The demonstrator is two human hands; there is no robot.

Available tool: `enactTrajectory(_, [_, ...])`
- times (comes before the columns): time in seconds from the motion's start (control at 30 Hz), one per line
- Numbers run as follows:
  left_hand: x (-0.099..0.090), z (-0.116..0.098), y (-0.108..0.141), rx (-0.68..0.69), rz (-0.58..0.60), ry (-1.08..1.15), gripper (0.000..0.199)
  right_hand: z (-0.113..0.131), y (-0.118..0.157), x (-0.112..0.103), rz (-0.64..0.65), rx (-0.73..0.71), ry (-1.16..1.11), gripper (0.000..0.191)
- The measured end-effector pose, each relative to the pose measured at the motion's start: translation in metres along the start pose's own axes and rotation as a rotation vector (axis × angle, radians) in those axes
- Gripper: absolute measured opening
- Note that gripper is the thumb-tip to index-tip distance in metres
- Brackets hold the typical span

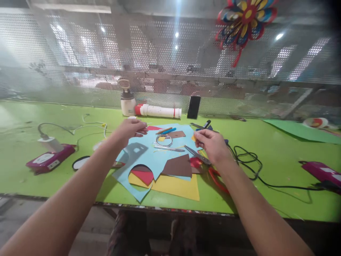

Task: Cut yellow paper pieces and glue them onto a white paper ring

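My left hand [132,127] hovers over the upper left of a light blue paper sheet [157,163], fingers drawn together. A thin pale line shows by its fingertips, too small to name. On the other side, my right hand [209,142] has thumb and forefinger pinched; anything between them is hidden. Beneath it lie the scissors [197,154] with red handles, partly covered by my wrist. Between the hands are a thin metal hoop [164,140], a clear pen [169,148], a blue pen [169,131] and an orange one [163,130]. Brown paper [177,166] and yellow paper [178,186] lie nearer me.
Black cable [250,158] loops at right. Purple power strips [52,159] [322,173] sit at both sides. Behind stand a white bottle [128,104], a white ribbed tube [160,111] and a phone [194,107], before a perforated metal panel [165,46]. Green paper [298,131] lies far right.
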State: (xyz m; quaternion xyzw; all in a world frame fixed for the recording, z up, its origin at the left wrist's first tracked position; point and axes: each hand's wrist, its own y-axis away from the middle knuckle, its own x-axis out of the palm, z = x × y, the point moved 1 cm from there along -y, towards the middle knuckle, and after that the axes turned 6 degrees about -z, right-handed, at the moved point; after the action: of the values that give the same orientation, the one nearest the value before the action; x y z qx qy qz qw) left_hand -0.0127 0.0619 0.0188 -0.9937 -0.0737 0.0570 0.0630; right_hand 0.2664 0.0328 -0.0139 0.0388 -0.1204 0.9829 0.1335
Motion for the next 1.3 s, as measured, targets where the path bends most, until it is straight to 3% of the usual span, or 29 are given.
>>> enactTrajectory(0.1, [0.008,0.018,-0.014,-0.030,0.023,-0.083,0.016,-0.001,-0.002,-0.002,-0.028,-0.001,0.013,0.027])
enactTrajectory(0.2, [0.007,0.026,-0.021,0.025,-0.037,-0.090,0.014,0.000,-0.006,-0.006,-0.061,-0.007,0.012,0.027])
enactTrajectory(0.53, [-0.051,0.003,0.002,0.210,-0.332,-0.077,0.020,0.003,-0.008,-0.008,-0.127,-0.035,-0.021,0.029])
enactTrajectory(0.67, [-0.058,0.003,0.023,0.207,-0.363,-0.186,0.028,0.004,-0.010,-0.012,-0.178,-0.055,-0.047,0.030])
enactTrajectory(0.73, [-0.053,0.007,0.029,0.197,-0.312,-0.238,0.030,0.005,-0.012,-0.013,-0.203,-0.065,-0.066,0.031])
enactTrajectory(0.83, [-0.038,0.012,0.031,0.190,-0.101,-0.302,0.020,0.007,-0.012,-0.014,-0.217,-0.074,-0.086,0.032])
enactTrajectory(0.97, [-0.020,0.021,0.025,0.222,0.110,-0.402,0.041,0.009,-0.012,-0.015,-0.214,-0.084,-0.106,0.030])
enactTrajectory(1.1, [-0.017,0.040,0.022,0.223,0.210,-0.503,0.029,0.011,-0.007,-0.012,-0.191,-0.084,-0.148,0.031])
enactTrajectory(1.3, [-0.027,0.065,0.020,0.247,0.188,-0.516,0.027,0.036,0.009,-0.022,-0.117,-0.118,-0.186,0.022])
